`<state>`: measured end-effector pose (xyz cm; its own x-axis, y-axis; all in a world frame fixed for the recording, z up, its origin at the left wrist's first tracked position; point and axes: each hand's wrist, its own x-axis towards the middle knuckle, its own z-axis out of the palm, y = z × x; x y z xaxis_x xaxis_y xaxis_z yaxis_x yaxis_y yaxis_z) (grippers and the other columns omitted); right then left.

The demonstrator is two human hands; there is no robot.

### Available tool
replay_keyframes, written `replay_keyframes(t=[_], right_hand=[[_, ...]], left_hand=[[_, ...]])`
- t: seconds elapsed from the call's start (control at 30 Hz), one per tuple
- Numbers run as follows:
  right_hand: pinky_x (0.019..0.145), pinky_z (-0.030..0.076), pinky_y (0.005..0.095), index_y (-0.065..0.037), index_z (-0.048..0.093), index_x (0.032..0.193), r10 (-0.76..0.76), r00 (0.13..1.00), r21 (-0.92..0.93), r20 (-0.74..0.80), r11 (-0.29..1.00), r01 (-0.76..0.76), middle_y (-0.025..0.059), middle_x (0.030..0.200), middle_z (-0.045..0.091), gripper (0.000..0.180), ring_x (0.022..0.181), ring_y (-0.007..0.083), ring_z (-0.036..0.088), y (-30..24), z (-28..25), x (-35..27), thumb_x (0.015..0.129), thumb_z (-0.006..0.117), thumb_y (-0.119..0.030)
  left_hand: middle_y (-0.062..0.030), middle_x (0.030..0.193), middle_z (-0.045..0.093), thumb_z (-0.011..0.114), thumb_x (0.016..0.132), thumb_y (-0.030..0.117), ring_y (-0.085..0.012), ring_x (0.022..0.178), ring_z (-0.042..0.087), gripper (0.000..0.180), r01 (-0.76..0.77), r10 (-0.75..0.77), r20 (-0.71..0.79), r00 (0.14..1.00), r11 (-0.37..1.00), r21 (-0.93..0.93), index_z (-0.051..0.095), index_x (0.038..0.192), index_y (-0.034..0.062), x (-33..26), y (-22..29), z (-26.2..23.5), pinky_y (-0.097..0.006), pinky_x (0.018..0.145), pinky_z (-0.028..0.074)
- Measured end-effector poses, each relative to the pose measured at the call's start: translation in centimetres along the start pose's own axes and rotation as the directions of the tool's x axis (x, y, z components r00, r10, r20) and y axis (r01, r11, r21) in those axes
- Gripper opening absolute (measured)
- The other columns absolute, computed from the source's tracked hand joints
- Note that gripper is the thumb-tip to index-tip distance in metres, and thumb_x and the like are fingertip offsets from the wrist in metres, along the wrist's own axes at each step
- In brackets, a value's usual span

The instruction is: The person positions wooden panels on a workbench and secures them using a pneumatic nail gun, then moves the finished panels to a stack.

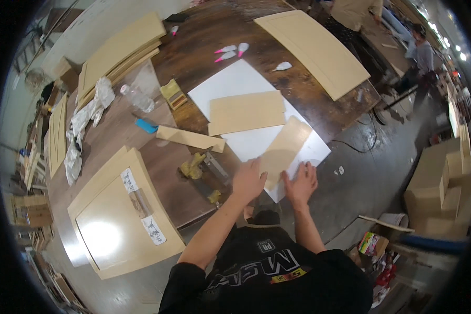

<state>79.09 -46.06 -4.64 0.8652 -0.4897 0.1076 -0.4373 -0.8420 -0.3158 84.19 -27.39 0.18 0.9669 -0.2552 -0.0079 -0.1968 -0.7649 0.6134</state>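
- In the head view, a tan panel (288, 144) lies slantwise on a white board (315, 150), between the two hands.
- The left hand (249, 180) is at the panel's left edge, fingers loosely bent, thumb apart over the near end; I cannot tell whether it grips.
- The right hand (301, 186) spreads its fingers over the board, thumb at the panel's right edge, grasping nothing.
- A bare white margin runs along the panel's right side.
- Beyond, a second tan panel (246, 113) crosses the board, its right end just beside the first's far end.
- A wooden strip (188, 139) ends near the board's left edge.
- The board's near corner overhangs the table (193, 47).
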Motion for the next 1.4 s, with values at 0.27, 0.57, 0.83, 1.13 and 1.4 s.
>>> replay_keyframes(t=[0.27, 0.57, 0.83, 1.13, 1.4], right_hand=[[0.111, 0.039, 0.0484, -0.004, 0.054, 0.141, -0.017, 0.998, 0.438, -0.061, 0.898, 0.042, 0.0170, 0.139, 0.057, 0.056, 0.131, 0.0323, 0.052, 1.8, -0.1, -1.9, 0.093, 0.072, -0.025], [0.092, 0.052, 0.0311, 0.003, 0.055, 0.140, 0.040, 0.821, 0.817, 0.569, -0.141, -0.559, 0.0096, 0.120, 0.068, 0.046, 0.103, 0.0181, 0.066, 2.4, -3.8, -2.6, 0.094, 0.063, -0.001], [0.100, 0.048, 0.0394, 0.005, 0.056, 0.141, -0.116, 0.993, 0.489, 0.032, 0.868, 0.086, 0.0153, 0.129, 0.063, 0.048, 0.118, 0.0253, 0.061, 2.8, -2.0, 0.7, 0.105, 0.057, -0.027], [0.094, 0.058, 0.0416, -0.001, 0.038, 0.155, -0.691, 0.463, 0.781, 0.555, 0.242, -0.576, 0.0181, 0.127, 0.068, 0.062, 0.108, 0.0287, 0.070, -18.5, -7.9, -9.8, 0.106, 0.059, -0.034], [0.120, 0.032, 0.0407, -0.003, 0.042, 0.155, -0.894, -0.030, 0.701, 0.447, 0.371, -0.609, 0.0135, 0.154, 0.049, 0.058, 0.142, 0.0236, 0.046, -30.2, -5.1, -20.0, 0.107, 0.057, -0.033]], left_hand=[[-0.0220, 0.120, 0.066, 0.063, 0.092, 0.024, -0.0366, 0.108, 0.066, 0.047, 0.211, -0.121, 0.336, 0.934, 0.946, -0.247, 0.055, 0.134, 0.0038, 1.6, 0.3, 6.2, -0.046, 0.096, 0.052], [-0.0167, 0.113, 0.068, 0.055, 0.103, 0.013, -0.0274, 0.103, 0.069, 0.034, 0.555, -0.183, 0.534, 0.825, 0.085, -0.828, 0.052, 0.131, -0.0043, -2.9, 1.5, 2.6, -0.037, 0.082, 0.059], [-0.0129, 0.115, 0.064, 0.050, 0.107, 0.014, -0.0194, 0.093, 0.069, 0.045, 0.276, -0.213, 0.261, 0.942, 0.045, -0.960, 0.042, 0.150, 0.0055, -9.4, 0.7, -8.9, -0.033, 0.075, 0.059], [-0.0122, 0.117, 0.052, 0.069, 0.099, 0.017, -0.0185, 0.087, 0.064, 0.054, -0.065, -0.064, -0.239, 0.969, 0.866, -0.495, 0.052, 0.149, 0.0081, -22.8, -3.2, -14.8, -0.028, 0.067, 0.059], [-0.0121, 0.114, 0.064, 0.079, 0.090, 0.016, -0.0207, 0.104, 0.066, 0.052, 0.144, -0.554, -0.204, 0.807, 0.520, -0.842, 0.054, 0.133, -0.0027, -32.5, -8.6, -21.6, -0.035, 0.083, 0.059]])
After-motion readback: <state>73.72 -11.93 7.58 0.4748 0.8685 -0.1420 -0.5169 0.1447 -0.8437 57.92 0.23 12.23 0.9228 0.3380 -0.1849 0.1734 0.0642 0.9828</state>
